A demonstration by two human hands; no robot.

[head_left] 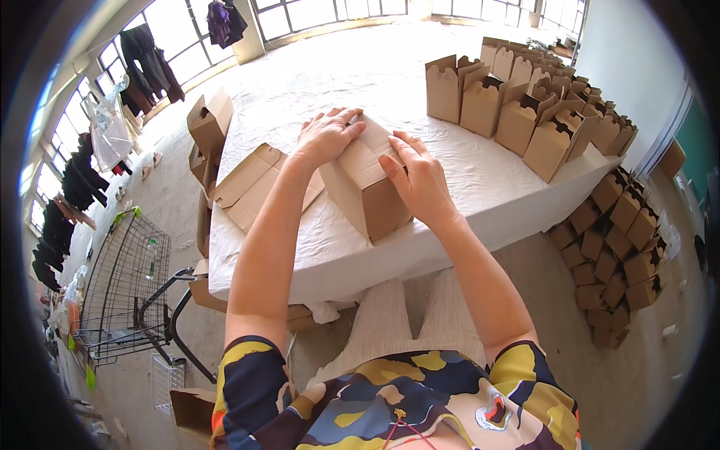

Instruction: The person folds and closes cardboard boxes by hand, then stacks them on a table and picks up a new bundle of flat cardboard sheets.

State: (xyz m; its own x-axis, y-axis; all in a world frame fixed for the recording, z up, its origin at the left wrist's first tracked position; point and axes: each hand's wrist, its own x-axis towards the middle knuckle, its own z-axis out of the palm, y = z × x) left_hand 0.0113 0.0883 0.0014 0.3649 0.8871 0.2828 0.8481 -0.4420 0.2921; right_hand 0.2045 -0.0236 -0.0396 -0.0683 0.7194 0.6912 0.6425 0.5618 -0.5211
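Observation:
A brown cardboard box (364, 187) lies on the white-covered table in front of me, its closed side facing up. My left hand (328, 136) grips its far left edge, thumb on the top panel and fingers toward the far end. On the right side, my right hand (417, 174) holds the box's edge with the thumb over the top and the fingers along the far right. The fingers' undersides are hidden. Beside my left forearm, partly behind it, lies a flat unfolded cardboard blank (251, 184).
Rows of upright folded boxes (514, 124) stand on the table's right end, with a pile of boxes (611, 247) on the floor below. More boxes (208, 124) are stacked off the table's left edge. A wire cart (124, 285) stands on the left; clothes (146, 64) hang by the windows.

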